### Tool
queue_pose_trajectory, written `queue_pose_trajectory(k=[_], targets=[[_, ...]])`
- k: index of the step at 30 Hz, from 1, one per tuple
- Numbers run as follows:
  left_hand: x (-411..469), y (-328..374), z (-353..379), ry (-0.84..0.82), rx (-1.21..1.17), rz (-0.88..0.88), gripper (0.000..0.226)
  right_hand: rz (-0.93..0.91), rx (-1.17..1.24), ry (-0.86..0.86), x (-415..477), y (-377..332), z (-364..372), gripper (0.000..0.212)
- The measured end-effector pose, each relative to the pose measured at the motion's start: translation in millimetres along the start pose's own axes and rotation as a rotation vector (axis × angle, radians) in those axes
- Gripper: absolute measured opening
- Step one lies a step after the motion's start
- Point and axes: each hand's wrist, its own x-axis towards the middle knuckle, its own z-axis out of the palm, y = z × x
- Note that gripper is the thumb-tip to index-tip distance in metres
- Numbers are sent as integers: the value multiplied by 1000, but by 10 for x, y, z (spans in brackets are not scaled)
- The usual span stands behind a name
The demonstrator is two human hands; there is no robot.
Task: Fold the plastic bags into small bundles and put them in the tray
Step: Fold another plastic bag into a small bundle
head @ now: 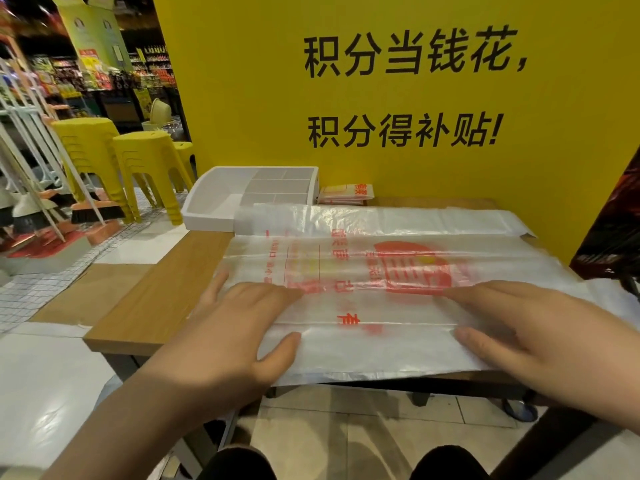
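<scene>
Yellow wall with black characters fills the upper frame. On the wooden counter (156,299) I see the plastic bag (363,268) spread flat at centre. My left hand (239,327) and right hand (540,327) press its near fold, fingers straight. The white tray (207,216) stands at its upper left.

Red print on the plastic bag (381,268) smears through overlapping layers, unreadable; fingers (216,289) of the left hand (225,327) show dimly under film at 9 o'clock; the bag hides the near corner of the tray (207,216); the dark package (609,230) at 3 o'clock is cropped; shelf goods (69,74) at 10 o'clock blur.
</scene>
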Motion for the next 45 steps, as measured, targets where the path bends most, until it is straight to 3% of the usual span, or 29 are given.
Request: queue_pose_trajectory(k=[8, 13, 18, 21, 28, 34, 37, 40, 45], targets=[[88, -115, 40, 117, 36, 96, 45, -67, -38, -28, 153, -107, 51, 55], [86, -181, 2, 134, -6, 128, 39, -72, 2, 34, 164, -60, 24, 36], [77, -223, -227, 59, -61, 145, 32, -59, 36, 24, 167, -31, -119, 31], [249, -252, -353, -16, -117, 71, 30, -23, 60, -62, 327, -31, -205, 42], [498, -264, -255, 71, 143, 11, 37, 26, -149, 17, 632, -47, -120, 42], [319, -64, -42, 67, 111, 76, 52, -42, -105, 174, 600, -181, 175, 44], [257, 165, 63, -74, 93, 125, 56, -157, 37, 53, 561, -434, 240, 51], [267, 256, 186, -160, 104, 68, 58, -123, 84, -128, 549, -552, 296, 58], [178, 178, 172, -209, 72, -14, 65, -70, 83, -218, 523, -471, 247, 63]])
